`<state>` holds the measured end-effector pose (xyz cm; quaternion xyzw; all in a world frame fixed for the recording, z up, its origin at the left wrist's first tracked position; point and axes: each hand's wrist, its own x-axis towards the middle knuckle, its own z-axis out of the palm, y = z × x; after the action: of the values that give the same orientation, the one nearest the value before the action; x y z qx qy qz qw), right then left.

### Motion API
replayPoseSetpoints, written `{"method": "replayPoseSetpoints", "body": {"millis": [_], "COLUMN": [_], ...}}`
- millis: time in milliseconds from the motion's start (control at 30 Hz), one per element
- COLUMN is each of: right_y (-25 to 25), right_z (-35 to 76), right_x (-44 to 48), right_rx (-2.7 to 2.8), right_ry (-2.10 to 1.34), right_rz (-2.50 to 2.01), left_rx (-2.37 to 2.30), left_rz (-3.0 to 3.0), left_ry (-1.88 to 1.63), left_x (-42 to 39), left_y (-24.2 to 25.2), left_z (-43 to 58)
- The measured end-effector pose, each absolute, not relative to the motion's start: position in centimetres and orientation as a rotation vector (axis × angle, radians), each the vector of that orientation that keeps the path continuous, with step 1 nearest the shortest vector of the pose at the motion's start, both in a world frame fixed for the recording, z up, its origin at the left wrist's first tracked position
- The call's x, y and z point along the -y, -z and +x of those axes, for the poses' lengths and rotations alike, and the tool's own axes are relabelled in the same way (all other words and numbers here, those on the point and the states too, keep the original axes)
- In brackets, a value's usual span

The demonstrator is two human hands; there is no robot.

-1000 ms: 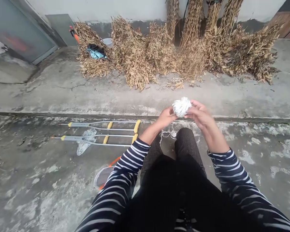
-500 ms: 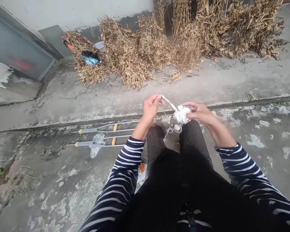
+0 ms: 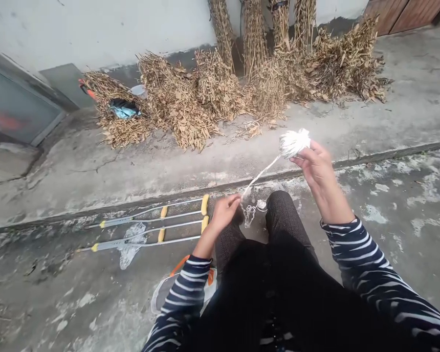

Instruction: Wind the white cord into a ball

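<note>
My right hand (image 3: 315,164) grips a white bundle of cord (image 3: 294,143), raised above the concrete step. From the bundle a strand of white cord (image 3: 261,173) runs down to the left. My left hand (image 3: 225,211) is closed, pinching that strand low over my left knee. Between my knees, a loose tangle of white cord (image 3: 248,215) hangs or lies below the left hand; I cannot tell which. Beside the tangle is a small white coil (image 3: 261,205).
Two crutches (image 3: 146,220) with yellow grips lie on the ground at left, with a clear plastic bag (image 3: 131,247) by them. A white and orange bag (image 3: 209,288) is beside my left leg. Dry plant bundles (image 3: 190,107) line the wall behind the step (image 3: 139,171).
My right hand has lifted the cord bundle up and to the right. My left hand has moved down, so a longer strand stretches between them. The view has shifted too.
</note>
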<state>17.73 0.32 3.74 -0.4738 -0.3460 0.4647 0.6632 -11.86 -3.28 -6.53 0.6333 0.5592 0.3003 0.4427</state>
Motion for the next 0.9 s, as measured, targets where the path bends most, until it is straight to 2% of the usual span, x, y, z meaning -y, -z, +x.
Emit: {"method": "replayPoseSetpoints", "body": {"millis": [167,333,667,900], "right_y": [-5.3,-6.7,-7.2,-6.7], "right_z": [14.8,12.3,13.8,16.9], "right_x": [1.0,1.6,0.1,-1.7], "right_rx": [0.937,1.025,1.031,0.888], "right_ry": [-1.273,-1.355,-1.238,-1.120], "right_rz": [-1.039,-1.017,-1.039,-1.035], "left_rx": [-1.211,-1.042,-0.782,-0.810], "left_rz": [1.681,1.576,1.471,1.381], "left_ry": [-0.913,-1.058,-1.020,-0.899], "left_x": [0.8,-1.9,-0.4,0.6], "left_y": [3.8,1.6,0.3,2.8], "left_z": [-7.0,-3.3,-5.2,-7.0]}}
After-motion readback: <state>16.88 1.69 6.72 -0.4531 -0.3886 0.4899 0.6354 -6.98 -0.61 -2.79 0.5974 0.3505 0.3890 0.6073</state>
